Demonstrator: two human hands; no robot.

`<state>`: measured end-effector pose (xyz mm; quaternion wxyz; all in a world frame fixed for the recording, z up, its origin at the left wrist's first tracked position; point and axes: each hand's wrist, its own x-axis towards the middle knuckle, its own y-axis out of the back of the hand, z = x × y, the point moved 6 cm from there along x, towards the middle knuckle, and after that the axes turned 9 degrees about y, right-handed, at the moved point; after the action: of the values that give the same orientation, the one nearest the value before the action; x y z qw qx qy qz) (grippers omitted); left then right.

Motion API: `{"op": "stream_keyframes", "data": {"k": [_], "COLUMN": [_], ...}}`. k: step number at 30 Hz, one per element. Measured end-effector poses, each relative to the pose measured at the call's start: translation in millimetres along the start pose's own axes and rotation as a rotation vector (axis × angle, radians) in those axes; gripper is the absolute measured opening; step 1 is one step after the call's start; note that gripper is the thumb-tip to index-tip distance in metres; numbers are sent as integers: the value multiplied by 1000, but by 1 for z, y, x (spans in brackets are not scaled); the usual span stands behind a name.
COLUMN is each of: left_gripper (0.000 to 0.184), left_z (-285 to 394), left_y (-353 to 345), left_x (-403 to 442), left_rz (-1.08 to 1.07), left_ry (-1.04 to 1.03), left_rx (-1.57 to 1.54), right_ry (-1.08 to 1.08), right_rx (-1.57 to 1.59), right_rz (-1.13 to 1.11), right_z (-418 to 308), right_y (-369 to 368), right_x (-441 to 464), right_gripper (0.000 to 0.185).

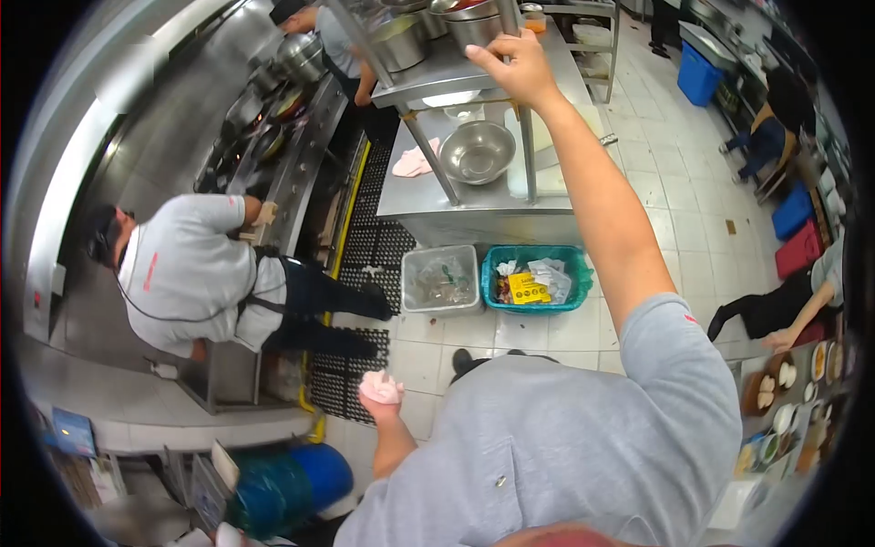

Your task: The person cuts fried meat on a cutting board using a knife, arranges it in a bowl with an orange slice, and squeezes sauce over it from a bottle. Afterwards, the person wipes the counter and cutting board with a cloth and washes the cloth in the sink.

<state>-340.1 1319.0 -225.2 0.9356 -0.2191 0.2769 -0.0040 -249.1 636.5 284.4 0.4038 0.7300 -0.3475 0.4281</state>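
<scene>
My left hand (381, 401) is closed round a crumpled pink cloth (383, 387), low beside my body. My right hand (519, 68) is raised over the upper metal shelf (437, 87), near a steel pot (476, 33) and a small container of orange contents (534, 20). Its thumb is stretched out and the other fingers are bent; nothing shows in it. On the counter below the shelf sit a steel bowl (478, 153) and another pink cloth (416, 160).
A grey bin (440, 308) and a teal bin (538, 307) stand before the counter. A co-worker (191, 264) is at the left by the stove, another (333, 41) farther back. More people are at the right. A black mat (365, 219) covers floor at the left.
</scene>
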Motion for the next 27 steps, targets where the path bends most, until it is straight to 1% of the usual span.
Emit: {"op": "stream_keyframes", "data": {"k": [2,3,4,5,6,7,8,9,10,11,12,13,14,15,16,17,18,19,20,21,22,23,24,25,26,27], "left_gripper": [14,15,12,13,14,15,15,18,19,22,24,31,33,32,31,31,34,38,41,41,40,40,41,42,42,35], "left_z": [15,26,25,29,29,27,24,28,21,2,-13,-52,-67,-74,-85,-102,-121,-139,-153,-175,-196,-202,-194,-186,-191,-200], "left_y": [-10,-18,-6,0,3,14,31,49,68,102,126,176,191,202,215,233,253,267,278,296,307,298,287,288,300,311], "left_x": [6,-9,-4,-10,-17,-25,-37,-47,-58,-60,-68,-60,-76,-94,-111,-126,-138,-149,-157,-167,-172,-177,-186,-193,-190,-174], "left_rz": [-47,159,91,60,39,69,104,252,337,476,388,301,412,460,503,542,531,514,632,668,703,722,788,851,864,797], "left_ry": [-72,-156,-92,-114,-141,-99,-70,-255,-155,-269,-124,-95,-29,-49,-66,-82,-87,-95,-85,-142,-195,-197,-161,-120,-111,-135], "left_rx": [131,356,109,140,156,7,-157,400,314,742,422,-328,-602,-650,-695,-764,-823,-877,-927,-968,-1001,-1034,-1060,-1072,-1073,-1122], "right_ry": [95,81,94,118,123,179,109,146,125,257,244,226,213,253,186,192,80,-87,-72,-19,28,-25,191,59,-46,-180], "right_rx": [-13,7,6,12,-19,-137,-90,-81,-150,-206,-210,-247,-240,-363,-400,-482,-495,-510,-516,-532,-554,-209,-89,99,205,515], "right_rz": [88,87,74,50,58,-4,-7,-29,-67,-46,-119,-192,-146,-185,-209,-220,-179,-53,158,203,251,144,67,-242,-635,-960], "right_z": [-6,-7,-10,-13,-10,-18,-16,-25,-22,-12,-2,7,5,17,34,43,43,16,35,-8,-69,-97,-137,-163,-249,-306], "right_y": [-1,-3,-1,-3,-6,-5,-9,-9,-11,-16,-22,-28,-31,-34,-36,-36,-35,-37,-45,-74,-91,-141,-200,-268,-311,-347], "right_x": [-1,-2,1,5,6,9,6,8,10,8,7,6,3,3,2,3,2,-5,-15,-24,-47,-72,-104,-150,-181,-221], "right_gripper": [45,45,47,49,56,60,59,55,45,41,36,33,31,33,37,41,45,52,56,50,45,26,19,29,29,26]}}
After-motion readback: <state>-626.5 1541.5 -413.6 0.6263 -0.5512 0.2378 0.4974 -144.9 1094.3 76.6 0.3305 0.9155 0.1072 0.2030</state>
